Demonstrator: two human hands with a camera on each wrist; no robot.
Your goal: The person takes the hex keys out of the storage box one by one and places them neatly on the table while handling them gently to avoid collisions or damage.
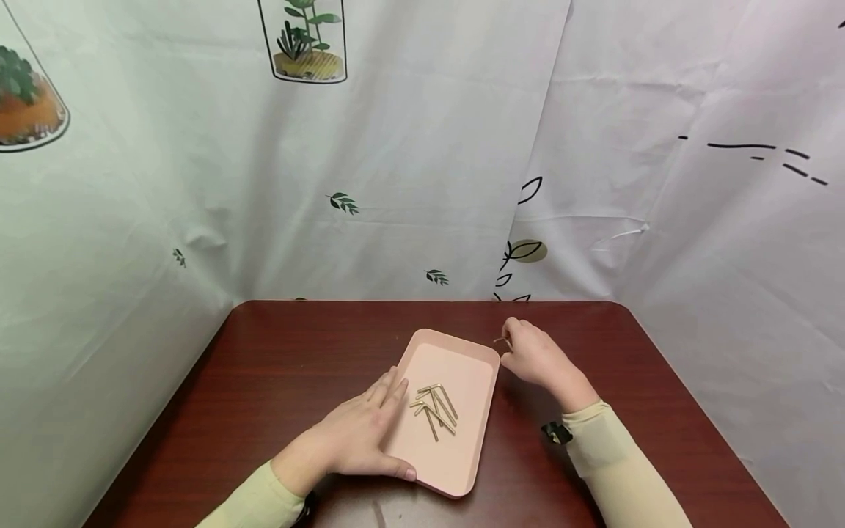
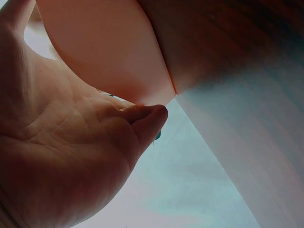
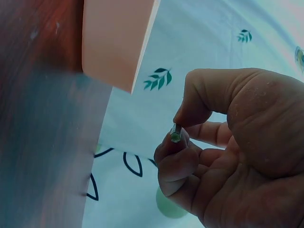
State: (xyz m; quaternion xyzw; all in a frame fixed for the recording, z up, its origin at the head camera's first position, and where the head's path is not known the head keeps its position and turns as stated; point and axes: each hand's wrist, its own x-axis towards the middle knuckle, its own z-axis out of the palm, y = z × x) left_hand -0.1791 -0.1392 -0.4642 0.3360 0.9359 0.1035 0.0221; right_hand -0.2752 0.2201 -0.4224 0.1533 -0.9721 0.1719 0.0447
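Note:
A pink tray (image 1: 440, 458) lies at a slant on the table, with several brass-coloured L-shaped hex keys (image 1: 442, 418) in a loose pile inside it. Along the tray's left side my left hand (image 1: 359, 425) rests with fingers extended over the rim and thumb at the near left corner. In the left wrist view its palm (image 2: 71, 142) faces the tray's outer wall (image 2: 104, 52). Just beyond the tray's far right corner, my right hand (image 1: 536, 356) pinches one hex key (image 3: 176, 134) between thumb and fingers. The key's six-sided end faces the right wrist camera; most of it is hidden.
The dark red-brown table (image 1: 284, 352) extends around the tray on all sides. White cloth (image 1: 422, 161) printed with leaves and potted plants hangs behind the table and at both sides.

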